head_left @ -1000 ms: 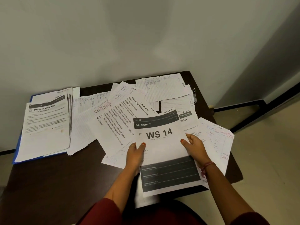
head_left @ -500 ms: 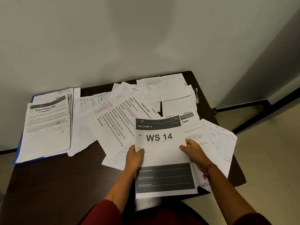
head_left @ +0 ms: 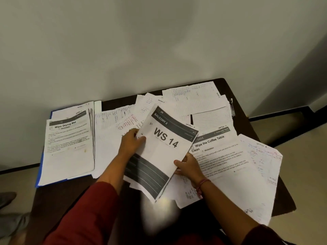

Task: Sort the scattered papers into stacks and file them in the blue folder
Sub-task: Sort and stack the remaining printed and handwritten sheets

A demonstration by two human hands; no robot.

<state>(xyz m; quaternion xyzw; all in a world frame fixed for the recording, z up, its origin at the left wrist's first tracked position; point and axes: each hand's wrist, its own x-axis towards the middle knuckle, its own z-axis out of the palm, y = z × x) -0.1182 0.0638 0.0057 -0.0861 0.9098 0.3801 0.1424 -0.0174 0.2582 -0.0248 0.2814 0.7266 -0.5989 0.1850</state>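
Since a moment ago the "WS 14" sheet [head_left: 164,147] has been lifted and swung: it then lay square in front of the person, and now it tilts with its top edge leaning toward the left, which uncovers the "Wipe the Coffee Table" sheet [head_left: 219,152] that it hid.

At the far left of the dark desk [head_left: 58,200] lies the blue folder [head_left: 39,175], only its blue edge showing under a neat stack topped by the "Wipe Drying Mat" sheet [head_left: 69,144]. Just beside that stack, lined handwritten sheets [head_left: 113,124] lie overlapped and skewed.

The left hand [head_left: 131,145] holds the left edge of the "WS 14" sheet, thumb on the printed face and fingers behind it, its grip clamped on the paper. A red sleeve [head_left: 99,206] covers that forearm. The sheet stands raised above the pile, its dark lower band nearest the person.

The right hand [head_left: 188,167] pinches the sheet's right edge lower down, grip likewise clamped on it, with a red thread band [head_left: 203,183] on the wrist.

Behind, more lined pages [head_left: 194,101] reach toward the wall. At the desk's far right edge lies a pen [head_left: 232,106], and a sheet with coloured handwriting [head_left: 263,167] overhangs the right corner.
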